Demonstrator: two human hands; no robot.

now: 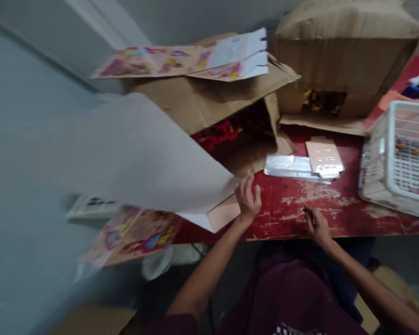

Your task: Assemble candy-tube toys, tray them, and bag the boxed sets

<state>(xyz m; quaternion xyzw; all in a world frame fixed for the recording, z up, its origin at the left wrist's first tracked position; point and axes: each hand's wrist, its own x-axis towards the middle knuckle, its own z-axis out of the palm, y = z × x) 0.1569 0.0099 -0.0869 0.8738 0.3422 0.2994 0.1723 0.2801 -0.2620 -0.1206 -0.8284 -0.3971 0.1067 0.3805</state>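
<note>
Big sheet: a large grey-white cardboard sheet [136, 153] is lifted over the left end of the table, blurred, spreading up and to the left from the left hand; its long axis runs from upper left down to lower right, and its lower right corner points at that hand.
Red table: the worn red table [293, 204] carries everything; its front edge runs left to right just ahead of the person.
Open boxes: a brown box [209, 100] lies behind the sheet with red things inside, and a taller box [345, 56] stands to its right.
White basket: the basket [401, 153] sits at the right end, well apart from both hands.
Printed sheets: colourful flat sheets [139, 232] hang off the table's left edge, below the big sheet.
Pink flap: a small pink piece [223, 214] lies just beside the left hand, under the sheet's corner.
Flat packs: silvery packs [293, 166] with a pink card [324, 158] on top lie beyond the right hand.
Left hand: the left hand [248, 199] is nearer, fingers curled, pinching the sheet's corner.
Right hand: the right hand [316, 224] rests on the table, loosely curled, holding nothing I can make out.
</note>
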